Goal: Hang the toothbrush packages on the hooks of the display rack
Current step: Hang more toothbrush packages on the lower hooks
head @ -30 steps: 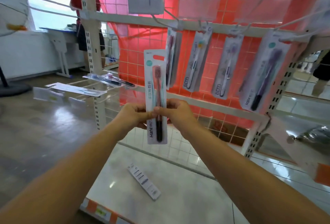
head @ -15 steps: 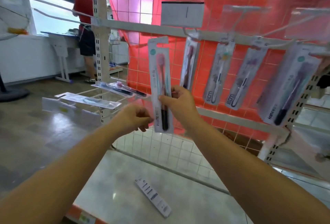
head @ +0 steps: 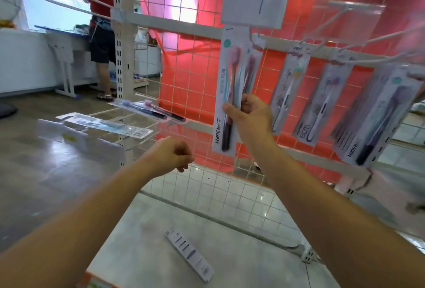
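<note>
- Right hand (head: pixel 249 115) alone now forms the grip, pinching the toothbrush package (head: pixel 227 94) at mid-height; a second ago both hands held it.
- Left hand (head: pixel 171 155) has let go and dropped to lower centre, fingers curled on nothing.
- Package has risen to centre frame, its top just under the hook (head: pixel 257 41) and white label (head: pixel 254 8), beside a hung package (head: pixel 251 67).
- Judgement: threading the hole comes next.
- Another package (head: pixel 188 254) lies on the base shelf (head: pixel 230 253).

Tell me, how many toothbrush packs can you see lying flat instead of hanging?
3: a pale one and a dark-brush one on the wire shelf at left, and one face down on the base shelf. More may be hidden.
</note>
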Demonstrator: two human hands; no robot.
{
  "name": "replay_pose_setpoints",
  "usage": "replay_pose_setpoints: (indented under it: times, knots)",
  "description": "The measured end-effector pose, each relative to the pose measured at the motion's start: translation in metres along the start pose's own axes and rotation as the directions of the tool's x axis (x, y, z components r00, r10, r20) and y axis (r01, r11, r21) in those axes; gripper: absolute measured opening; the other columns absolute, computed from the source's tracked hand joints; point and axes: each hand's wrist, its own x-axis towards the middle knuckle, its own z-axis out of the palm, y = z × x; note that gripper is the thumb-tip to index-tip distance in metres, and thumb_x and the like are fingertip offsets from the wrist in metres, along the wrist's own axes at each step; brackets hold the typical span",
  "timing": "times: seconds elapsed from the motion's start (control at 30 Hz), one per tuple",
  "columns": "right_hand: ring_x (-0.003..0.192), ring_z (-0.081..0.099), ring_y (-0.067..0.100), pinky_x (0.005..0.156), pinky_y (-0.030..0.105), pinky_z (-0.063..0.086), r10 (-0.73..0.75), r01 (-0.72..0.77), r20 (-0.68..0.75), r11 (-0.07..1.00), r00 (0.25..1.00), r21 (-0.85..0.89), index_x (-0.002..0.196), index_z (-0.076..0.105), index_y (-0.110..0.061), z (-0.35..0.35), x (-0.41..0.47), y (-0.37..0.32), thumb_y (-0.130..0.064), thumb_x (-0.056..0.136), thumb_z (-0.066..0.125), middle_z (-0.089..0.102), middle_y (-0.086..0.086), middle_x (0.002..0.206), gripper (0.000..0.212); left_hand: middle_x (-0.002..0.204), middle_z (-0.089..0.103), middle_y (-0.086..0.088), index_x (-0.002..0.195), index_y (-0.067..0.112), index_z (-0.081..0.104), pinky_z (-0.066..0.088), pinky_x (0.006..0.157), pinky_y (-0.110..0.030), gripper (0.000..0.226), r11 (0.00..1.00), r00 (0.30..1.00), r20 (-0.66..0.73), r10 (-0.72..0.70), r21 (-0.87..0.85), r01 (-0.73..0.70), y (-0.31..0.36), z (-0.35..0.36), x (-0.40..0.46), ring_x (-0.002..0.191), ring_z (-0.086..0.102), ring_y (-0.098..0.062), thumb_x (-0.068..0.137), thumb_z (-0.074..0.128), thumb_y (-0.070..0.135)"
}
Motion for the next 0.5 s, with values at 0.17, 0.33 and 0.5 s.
replay_pose_setpoints:
  times: [0.17,0.33,0.5]
  knots:
    - [0.064,0.060,0.013,0.049,0.019,0.046,-0.038,0.038,-0.030,0.999,0.999,0.003,0.078,0.059,-0.015,0.002,0.000,0.002,-0.011,0.084,0.068,0.063,0.001,0.072,0.011,0.071,0.066,0.004,0.079,0.016,0.065,0.043,0.054,-0.007,0.007,0.998,1.000,0.004,-0.011,0.060,0.010,-0.006,0.000,-0.002,0.062,0.063,-0.003,0.086,0.064,0.017]
    - [0.065,0.062,0.009,0.061,0.018,0.054,0.005,0.001,-0.100,0.998,0.995,0.058,0.081,0.062,-0.018,-0.003,0.004,0.019,-0.010,0.084,0.067,0.065,-0.004,0.071,0.010,0.077,0.055,0.010,0.084,0.020,0.062,0.037,0.067,-0.016,0.009,0.932,0.998,0.002,0.061,0.357,-0.058,-0.005,-0.012,-0.001,0.071,0.051,-0.004,0.091,0.057,0.023]
    - [0.065,0.059,0.008,0.059,0.015,0.051,0.011,-0.012,-0.127,1.000,0.992,-0.008,0.093,0.065,-0.009,-0.001,0.029,0.032,-0.011,0.087,0.065,0.062,-0.004,0.073,0.007,0.092,0.060,0.005,0.096,0.017,0.064,0.039,0.077,-0.021,0.016,0.851,0.994,-0.004,0.109,0.517,-0.091,-0.012,-0.020,-0.002,0.083,0.051,-0.010,0.093,0.052,0.027]
